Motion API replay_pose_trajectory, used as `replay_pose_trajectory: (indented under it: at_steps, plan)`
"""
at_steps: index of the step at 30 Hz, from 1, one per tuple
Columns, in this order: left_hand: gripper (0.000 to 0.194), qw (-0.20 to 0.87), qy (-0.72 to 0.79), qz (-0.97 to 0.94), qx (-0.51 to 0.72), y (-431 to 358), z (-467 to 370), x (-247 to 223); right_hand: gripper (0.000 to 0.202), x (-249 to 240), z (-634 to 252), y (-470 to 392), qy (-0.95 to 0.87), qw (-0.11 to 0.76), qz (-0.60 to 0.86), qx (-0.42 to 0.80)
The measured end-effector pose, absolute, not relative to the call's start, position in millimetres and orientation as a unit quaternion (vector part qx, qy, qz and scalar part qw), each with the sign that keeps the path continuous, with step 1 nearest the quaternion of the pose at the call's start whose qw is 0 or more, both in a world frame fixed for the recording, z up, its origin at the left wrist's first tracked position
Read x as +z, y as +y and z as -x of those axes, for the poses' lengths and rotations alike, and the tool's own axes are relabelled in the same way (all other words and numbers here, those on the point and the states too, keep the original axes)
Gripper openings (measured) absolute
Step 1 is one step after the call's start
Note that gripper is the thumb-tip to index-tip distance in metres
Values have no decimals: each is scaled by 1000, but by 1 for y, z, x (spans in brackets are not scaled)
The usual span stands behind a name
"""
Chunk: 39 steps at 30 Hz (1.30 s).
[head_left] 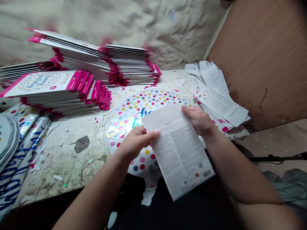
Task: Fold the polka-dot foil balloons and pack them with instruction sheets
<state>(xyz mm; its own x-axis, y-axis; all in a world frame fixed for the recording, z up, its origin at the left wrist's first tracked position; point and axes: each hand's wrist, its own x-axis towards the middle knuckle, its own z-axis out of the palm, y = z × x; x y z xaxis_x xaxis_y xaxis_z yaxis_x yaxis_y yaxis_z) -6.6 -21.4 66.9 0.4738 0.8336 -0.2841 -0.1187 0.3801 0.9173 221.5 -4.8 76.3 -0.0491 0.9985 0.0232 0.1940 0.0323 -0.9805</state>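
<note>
Over the dotted balloon [129,111], the printed envelope [179,153] is pinched at its edges by the left hand [135,140] and right hand [200,119]. Its flap [165,116] is apparently being readied; an opened mouth and steady hold seem called for next

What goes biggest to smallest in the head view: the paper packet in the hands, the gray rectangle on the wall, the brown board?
1. Brown board
2. Paper packet
3. Gray rectangle

Top packet [45,82], tabletop's [74,169] far left corner: "prima", "happy birthday". Dotted balloon [146,98]: blue "ha", rest covered. Held packet [179,150]: print too small.
</note>
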Motion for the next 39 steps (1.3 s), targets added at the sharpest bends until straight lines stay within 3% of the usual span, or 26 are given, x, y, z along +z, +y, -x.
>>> replay_pose_trajectory:
  at_steps: [2,5,9,18,24,31,35,39]
  plan:
    - [13,744,430,-420,291,-21,6,60,37,75,-224,-3,-631,407,598,282]
    - [13,743,478,-376,280,-28,-2,52,17,70,-214,-14,-758,328,555,104]
    - [22,734,492,-377,278,-40,-14,46,19,60,-191,-37,-851,222,466,96]
    - [32,678,492,-481,258,-48,-13,49,19,61,-184,-36,-858,204,467,65]
    - [28,686,493,-478,240,-46,-10,50,17,64,-190,-40,-857,195,465,102]
    - [21,691,488,-476,240,-44,-16,56,17,73,-170,-50,-893,56,445,-41]
    - [26,706,508,-409,277,-41,-10,49,17,86,-188,-49,-882,86,461,-48]
    - [21,691,563,-280,357,-64,11,47,14,102,-261,-59,-840,78,535,43]
